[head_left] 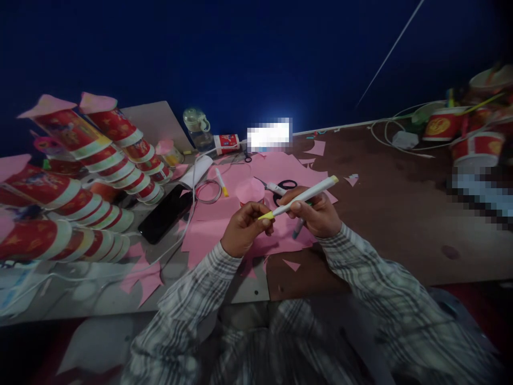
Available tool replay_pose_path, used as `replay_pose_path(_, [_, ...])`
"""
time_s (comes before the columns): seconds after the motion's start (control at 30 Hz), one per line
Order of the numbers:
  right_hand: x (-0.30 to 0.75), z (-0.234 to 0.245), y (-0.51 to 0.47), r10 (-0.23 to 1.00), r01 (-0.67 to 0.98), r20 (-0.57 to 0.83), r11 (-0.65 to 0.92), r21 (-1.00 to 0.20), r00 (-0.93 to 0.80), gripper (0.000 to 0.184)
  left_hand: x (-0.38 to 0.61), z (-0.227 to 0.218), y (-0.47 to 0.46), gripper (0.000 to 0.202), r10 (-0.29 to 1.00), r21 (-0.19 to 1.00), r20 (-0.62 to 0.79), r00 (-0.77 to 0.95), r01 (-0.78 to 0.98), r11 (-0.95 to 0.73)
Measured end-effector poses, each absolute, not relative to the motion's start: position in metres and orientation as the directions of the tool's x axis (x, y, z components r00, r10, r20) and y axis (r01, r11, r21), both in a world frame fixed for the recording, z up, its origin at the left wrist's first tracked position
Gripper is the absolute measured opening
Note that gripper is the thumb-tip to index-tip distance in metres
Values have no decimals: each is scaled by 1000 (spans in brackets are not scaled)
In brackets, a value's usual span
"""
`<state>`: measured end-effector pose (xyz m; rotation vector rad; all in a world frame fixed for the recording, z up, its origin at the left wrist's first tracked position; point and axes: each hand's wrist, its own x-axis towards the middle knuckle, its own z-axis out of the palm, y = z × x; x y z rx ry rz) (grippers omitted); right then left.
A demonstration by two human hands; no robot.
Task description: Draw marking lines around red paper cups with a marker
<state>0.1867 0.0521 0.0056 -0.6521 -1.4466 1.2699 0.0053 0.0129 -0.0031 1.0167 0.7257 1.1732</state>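
My left hand (249,225) pinches the yellow cap end of a white marker (302,195). Around the marker's white barrel, my right hand (316,213) is closed, with the yellow far end pointing up to the right. Just beyond my left hand stands a cup topped with pink paper (250,190), its lower part hidden by my fingers. Scissors with black handles (287,184) lie behind my right hand, partly covered. Beneath both hands is pink paper (212,224). A second yellow-capped marker (222,183) rests on it to the left.
Stacked red-and-white cups (108,160) with pink tops lean at the left. A black phone (165,215) and a white cable (193,198) lie nearer. A clear bottle (197,128) stands by the blue wall. More red cups (479,147) stand far right. Pink scraps (146,278) are scattered about.
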Motion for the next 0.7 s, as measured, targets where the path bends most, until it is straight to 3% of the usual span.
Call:
replay_pose_path(0.33, [179,9,50,881,-307,308,200,-930,-360,33,9,-13,2,34,975,975,200,95,-117,-188])
replay_pose_path(0.7, [161,-3,41,889,-427,310,148,-892,-339,31,8,-13,-7,16,926,907,375,-39,224,-358])
